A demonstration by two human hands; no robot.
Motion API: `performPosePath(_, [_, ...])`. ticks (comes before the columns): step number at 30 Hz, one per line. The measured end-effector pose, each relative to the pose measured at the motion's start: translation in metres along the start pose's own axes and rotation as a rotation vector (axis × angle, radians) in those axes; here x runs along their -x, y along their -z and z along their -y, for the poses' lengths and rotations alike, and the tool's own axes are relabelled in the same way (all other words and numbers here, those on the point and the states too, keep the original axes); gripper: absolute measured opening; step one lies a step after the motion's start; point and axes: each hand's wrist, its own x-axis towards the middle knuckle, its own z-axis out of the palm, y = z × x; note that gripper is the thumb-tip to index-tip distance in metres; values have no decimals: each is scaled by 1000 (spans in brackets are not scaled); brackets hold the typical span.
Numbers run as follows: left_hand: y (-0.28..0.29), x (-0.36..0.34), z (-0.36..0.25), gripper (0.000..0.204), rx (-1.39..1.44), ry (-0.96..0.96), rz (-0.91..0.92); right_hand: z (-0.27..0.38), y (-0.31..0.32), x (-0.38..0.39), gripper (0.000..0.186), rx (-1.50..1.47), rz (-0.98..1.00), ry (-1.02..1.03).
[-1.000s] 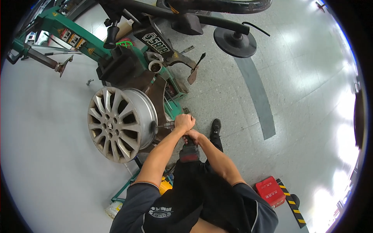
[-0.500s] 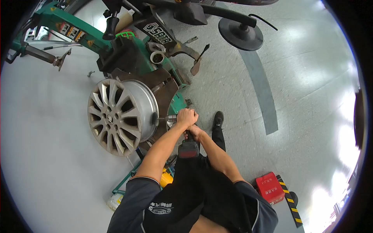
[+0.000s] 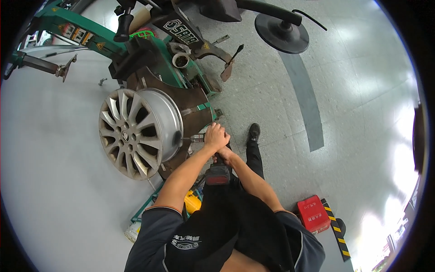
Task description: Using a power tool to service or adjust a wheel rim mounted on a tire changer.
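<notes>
On the grey floor, a green tyre machine stands beyond the alloy wheel. Right of that wheel, the right hand grips a cordless drill; the left hand clasps its top, presumably steadying it toward the wheel.

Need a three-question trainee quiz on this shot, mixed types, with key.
1. True or false: the left hand and the right hand are both on the drill.
2. What colour is the box at the picture's lower right? a) blue b) red c) white
3. Fill in: the front end of the drill points toward the ____.

Key: 1. True. 2. b) red. 3. Wheel.
</notes>
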Motion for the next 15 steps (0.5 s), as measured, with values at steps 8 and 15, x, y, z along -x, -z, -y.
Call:
performPosePath(8, [3,-11,-5,22,-3,-32,-18,4,1,-2,15,-58,-32,-14])
performPosePath(15, [15,-25,-8,25,10,-28,62,12,2,-6,15,-18,-22,74])
